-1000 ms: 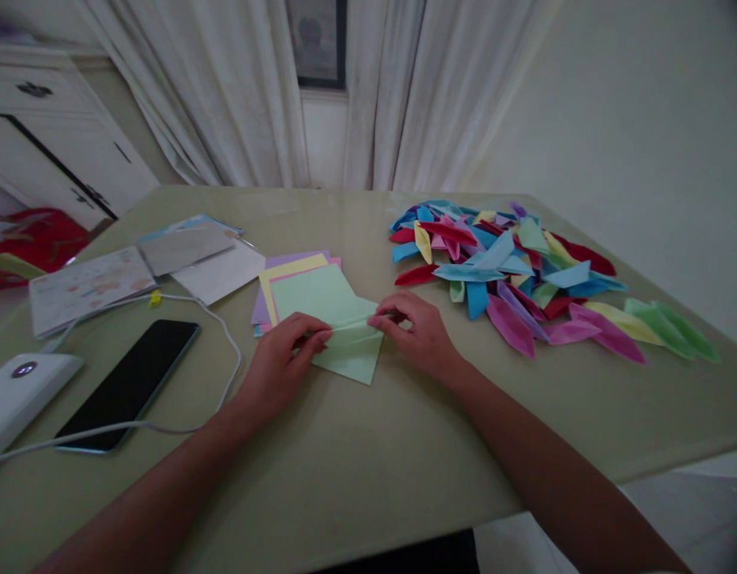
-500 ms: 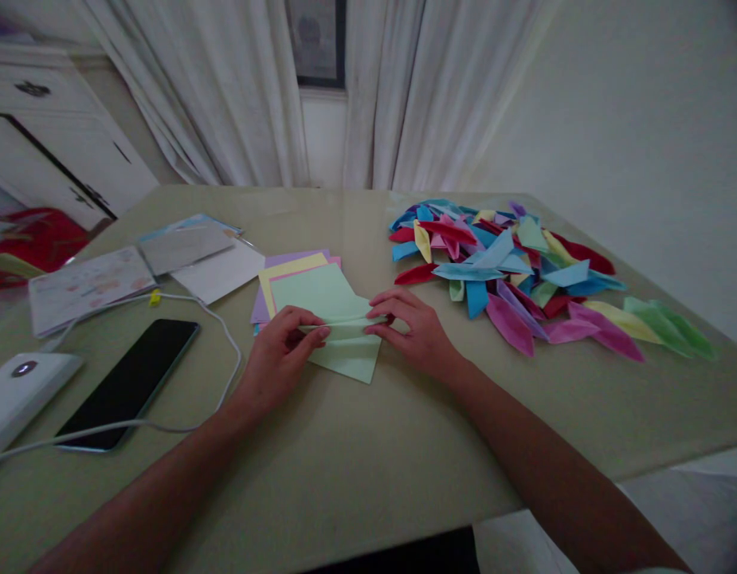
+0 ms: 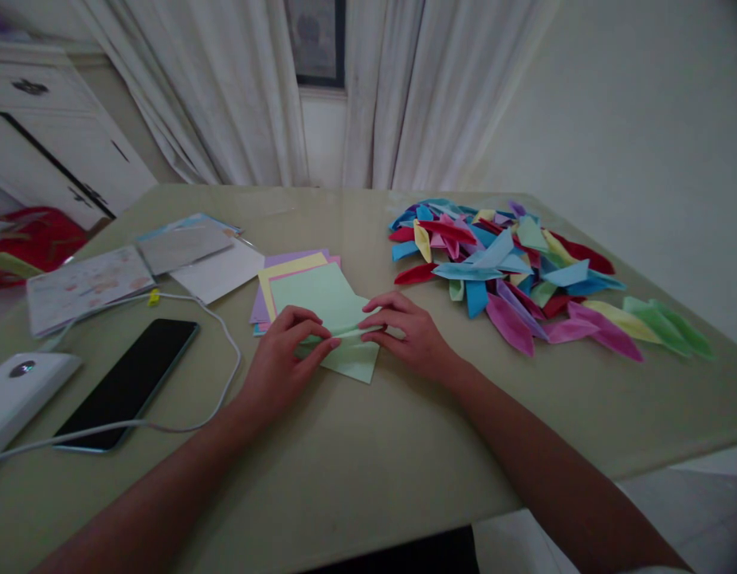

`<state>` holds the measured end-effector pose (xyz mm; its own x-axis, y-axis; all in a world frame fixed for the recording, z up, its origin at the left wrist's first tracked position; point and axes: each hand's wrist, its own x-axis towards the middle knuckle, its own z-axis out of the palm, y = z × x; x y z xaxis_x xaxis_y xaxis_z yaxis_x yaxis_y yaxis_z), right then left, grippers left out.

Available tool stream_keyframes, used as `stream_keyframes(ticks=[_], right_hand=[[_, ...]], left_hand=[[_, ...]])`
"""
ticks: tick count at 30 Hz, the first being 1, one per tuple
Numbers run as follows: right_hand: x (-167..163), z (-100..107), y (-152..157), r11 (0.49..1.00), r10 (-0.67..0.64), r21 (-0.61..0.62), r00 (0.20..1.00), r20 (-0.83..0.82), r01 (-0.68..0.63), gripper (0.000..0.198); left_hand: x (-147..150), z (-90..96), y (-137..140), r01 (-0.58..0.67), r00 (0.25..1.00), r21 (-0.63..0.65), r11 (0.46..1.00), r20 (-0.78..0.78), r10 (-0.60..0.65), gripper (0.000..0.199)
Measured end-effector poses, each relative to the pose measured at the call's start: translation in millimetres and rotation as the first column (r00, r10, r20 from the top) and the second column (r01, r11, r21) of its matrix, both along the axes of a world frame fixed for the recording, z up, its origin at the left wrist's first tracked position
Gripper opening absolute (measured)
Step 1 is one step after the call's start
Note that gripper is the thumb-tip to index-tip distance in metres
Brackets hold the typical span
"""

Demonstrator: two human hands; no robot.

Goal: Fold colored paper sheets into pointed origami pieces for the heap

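Observation:
Near the middle of the table, a light green sheet of paper (image 3: pixel 354 363) with a raised crease lies partly over a stack of coloured paper (image 3: pixel 311 288). My left hand (image 3: pixel 288 355) pinches the fold from the left, thumb and fingertips close together on it. From the right, my right hand (image 3: pixel 407 335) grips the same fold between thumb and fingers. Both sets of fingertips are a short way apart along the crease and cover part of it. Green, pink, yellow and purple sheets show in the stack behind the hands.
Folded paper pieces (image 3: pixel 499 267) in many colours are heaped at the right. On the left lie a black phone (image 3: pixel 129 383), a white power bank (image 3: pixel 30 399) and a white cable (image 3: pixel 228 343). Paper packets (image 3: pixel 93 287) rest behind them. Curtains hang beyond the table.
My left hand's fingertips have slid slightly right along the crease. My right hand's have shifted a little left, so the two pinches are closer together.

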<state>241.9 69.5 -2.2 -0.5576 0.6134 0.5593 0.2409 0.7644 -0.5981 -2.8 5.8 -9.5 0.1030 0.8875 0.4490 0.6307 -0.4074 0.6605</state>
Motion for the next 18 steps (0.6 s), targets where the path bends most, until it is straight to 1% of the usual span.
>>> stream_keyframes(ticks=[3, 5, 9, 12, 15, 18], right_hand=[[-3, 2, -5, 0.999, 0.051, -0.019, 0.998, 0.029, -0.05, 0.01], [-5, 4, -8, 0.995, 0.078, -0.06, 0.997, 0.029, -0.076, 0.011], [-6, 6, -9, 0.985, 0.04, -0.166, 0.998, -0.047, -0.047, 0.019], [-6, 8, -9, 0.988, 0.015, -0.154, 0.998, -0.061, -0.024, 0.011], [-9, 9, -13, 0.991, 0.056, -0.121, 0.997, -0.052, -0.062, 0.007], [-12, 9, -18, 0.986, 0.099, -0.129, 0.993, -0.062, -0.106, 0.007]], left_hand=[[1, -2.7, -2, 0.077, 0.992, 0.023, 0.997, -0.106, -0.074, 0.012], [1, -2.8, -3, 0.105, 0.984, 0.028, 0.994, -0.147, -0.1, 0.01], [2, 1.8, -6, 0.068, 0.99, 0.053, 0.996, -0.126, -0.06, 0.013], [3, 3.5, -9, 0.069, 0.984, 0.067, 0.995, -0.168, -0.057, 0.014], [7, 2.1, -15, 0.13, 0.968, 0.069, 0.989, -0.224, -0.112, 0.015], [10, 2.3, -18, 0.162, 0.971, 0.048, 0.986, -0.184, -0.15, 0.013]])
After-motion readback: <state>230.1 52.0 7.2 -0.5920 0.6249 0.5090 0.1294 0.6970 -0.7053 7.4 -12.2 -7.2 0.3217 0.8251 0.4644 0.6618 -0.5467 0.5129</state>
